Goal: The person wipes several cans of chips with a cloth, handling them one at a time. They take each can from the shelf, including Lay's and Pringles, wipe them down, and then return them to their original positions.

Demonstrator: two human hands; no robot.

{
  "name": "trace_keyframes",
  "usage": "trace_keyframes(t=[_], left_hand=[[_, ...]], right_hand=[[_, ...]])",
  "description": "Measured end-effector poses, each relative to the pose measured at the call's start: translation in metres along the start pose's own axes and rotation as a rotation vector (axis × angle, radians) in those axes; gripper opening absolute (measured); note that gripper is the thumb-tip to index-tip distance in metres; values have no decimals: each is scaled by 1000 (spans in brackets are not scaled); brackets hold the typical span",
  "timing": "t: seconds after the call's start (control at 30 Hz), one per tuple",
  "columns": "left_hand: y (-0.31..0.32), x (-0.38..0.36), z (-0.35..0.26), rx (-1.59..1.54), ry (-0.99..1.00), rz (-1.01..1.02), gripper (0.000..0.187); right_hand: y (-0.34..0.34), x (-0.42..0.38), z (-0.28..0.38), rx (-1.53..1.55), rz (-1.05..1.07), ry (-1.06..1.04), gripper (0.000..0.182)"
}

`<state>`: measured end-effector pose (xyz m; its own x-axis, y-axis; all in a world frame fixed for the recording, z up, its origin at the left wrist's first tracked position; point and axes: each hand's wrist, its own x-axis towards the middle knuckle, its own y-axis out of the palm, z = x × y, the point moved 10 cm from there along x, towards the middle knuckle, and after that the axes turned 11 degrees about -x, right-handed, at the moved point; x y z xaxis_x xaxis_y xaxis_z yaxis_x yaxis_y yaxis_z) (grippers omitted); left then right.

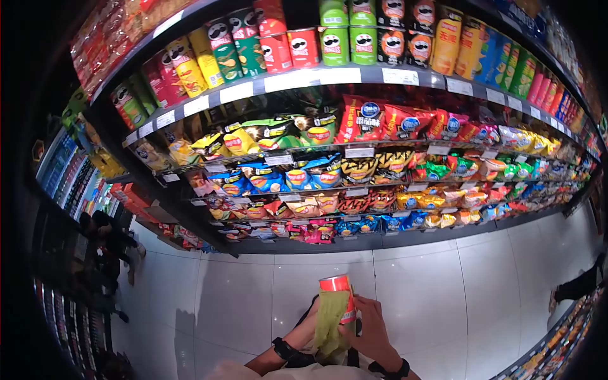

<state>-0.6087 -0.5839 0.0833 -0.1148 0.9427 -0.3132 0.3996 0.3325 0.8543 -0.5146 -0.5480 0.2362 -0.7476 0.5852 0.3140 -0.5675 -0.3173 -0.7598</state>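
In front of my body, low in the head view, is a red cylindrical can [335, 283] with a pale rim, held roughly upright. A yellow-green cloth [332, 316] lies over its left and front sides and hangs below it. My left hand [308, 330] is closed on the cloth at the can's left, its fingers mostly hidden by the fabric. On the other side, my right hand [370, 326] grips the can, with its fingers along the right side and the thumb near the cloth's edge.
Ahead stands a long snack shelf [310, 79], with chip canisters [304, 47] on top and rows of chip bags [304, 177] below. Pale floor tiles [418, 285] lie between. A person [107, 237] is at the left; another person's leg [579, 283] shows at the right, beside more shelving [563, 345].
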Motion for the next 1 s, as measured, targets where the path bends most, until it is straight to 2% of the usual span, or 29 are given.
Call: trace_keyframes(t=[0.03,0.1,0.13,0.17,0.23,0.27,0.3,0.33,0.4,0.53,0.63,0.67,0.7,0.77,0.83,0.9,1.0], left_hand=[[-3,-4,-9,17,6,0,34],[5,-11,-33,813,150,164,46],[2,-17,-27,758,10,308,50],[-2,-22,-25,761,4,401,49],[-21,-41,-24,771,1,507,49],[-56,-48,-14,391,-251,269,49],[-93,-61,-7,-28,-390,-43,50],[-109,-65,-6,-94,-432,-108,49],[-127,-64,-17,124,-430,-20,45],[-179,-55,-52,545,-331,96,39],[-246,-42,-65,627,-339,43,35],[-220,-48,-86,155,-381,-6,37],[-240,-46,-95,157,-386,1,37],[-278,-35,-153,527,22,71,33],[-235,-27,-179,289,43,7,32],[-190,-14,-196,40,-2,1,32],[-148,-2,-212,-68,-11,27,32]], right_hand=[[1,1,-4,-2,-5,-30,61],[14,-1,-43,312,68,253,56],[15,1,-51,449,56,362,54],[13,9,-49,438,48,343,54],[43,15,-41,611,293,367,54],[57,17,-36,545,404,295,56],[59,23,-34,533,395,290,56],[69,26,-24,502,498,254,54],[70,41,6,406,681,228,55],[86,85,45,436,599,113,56],[112,121,61,366,653,54,42],[110,141,60,345,559,84,41],[106,159,58,320,472,114,41],[118,178,58,367,441,193,47],[110,202,86,355,170,39,53],[113,213,106,393,126,4,61],[115,221,128,374,62,-19,66]])
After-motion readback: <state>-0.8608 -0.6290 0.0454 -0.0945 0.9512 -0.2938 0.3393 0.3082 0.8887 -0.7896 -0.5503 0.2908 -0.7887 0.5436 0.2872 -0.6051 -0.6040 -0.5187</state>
